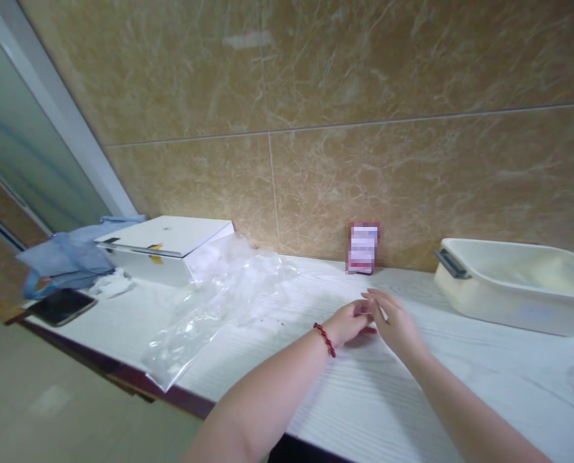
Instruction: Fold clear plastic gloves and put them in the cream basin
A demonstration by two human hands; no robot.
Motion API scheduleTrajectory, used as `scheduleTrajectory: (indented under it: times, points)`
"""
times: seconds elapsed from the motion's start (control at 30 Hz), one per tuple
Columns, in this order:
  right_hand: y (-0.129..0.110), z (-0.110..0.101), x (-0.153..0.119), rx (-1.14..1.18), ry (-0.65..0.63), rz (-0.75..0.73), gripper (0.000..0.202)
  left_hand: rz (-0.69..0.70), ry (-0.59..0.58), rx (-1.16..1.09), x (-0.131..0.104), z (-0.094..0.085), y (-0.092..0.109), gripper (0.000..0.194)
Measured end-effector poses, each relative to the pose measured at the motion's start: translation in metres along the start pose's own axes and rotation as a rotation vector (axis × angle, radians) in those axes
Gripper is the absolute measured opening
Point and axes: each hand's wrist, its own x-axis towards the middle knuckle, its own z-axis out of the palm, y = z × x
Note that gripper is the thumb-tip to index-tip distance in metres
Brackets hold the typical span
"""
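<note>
My left hand, with a red bead bracelet on its wrist, is low over the white wood-grain table. Its fingers are bent and spread a little, partly covered by the other hand. My right hand meets it from the right, fingers stretched out and thumb apart, the fingertips overlapping those of the left. No object shows between them. Just behind the hands, a small upright card-like item leans at the wall, its face blurred out.
A cream plastic bin with a grey handle stands at the right. Left of my hands lies crumpled clear plastic film, beside a white box. A phone, white crumpled tissue and a blue bag occupy the left end.
</note>
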Motion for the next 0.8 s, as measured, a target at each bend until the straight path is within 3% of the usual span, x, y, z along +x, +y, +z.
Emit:
scheduleTrajectory:
  times: [0.37, 0.57, 0.7, 0.8]
  points:
    - [0.025, 0.010, 0.001, 0.093, -0.107, 0.056, 0.033, 0.111, 0.030, 0.618, -0.008, -0.003, 0.002, 0.029]
    - [0.030, 0.011, 0.001, 0.106, -0.129, 0.068, 0.032, 0.180, -0.013, 0.856, -0.017, -0.006, 0.024, 0.028]
    - [0.029, 0.011, 0.001, 0.109, -0.142, 0.076, 0.030, 0.233, 0.149, 0.996, -0.029, -0.017, 0.053, 0.030]
    - [0.026, 0.009, 0.001, 0.128, -0.165, 0.105, 0.029, 0.274, 0.315, 1.178, -0.037, -0.041, 0.075, 0.030]
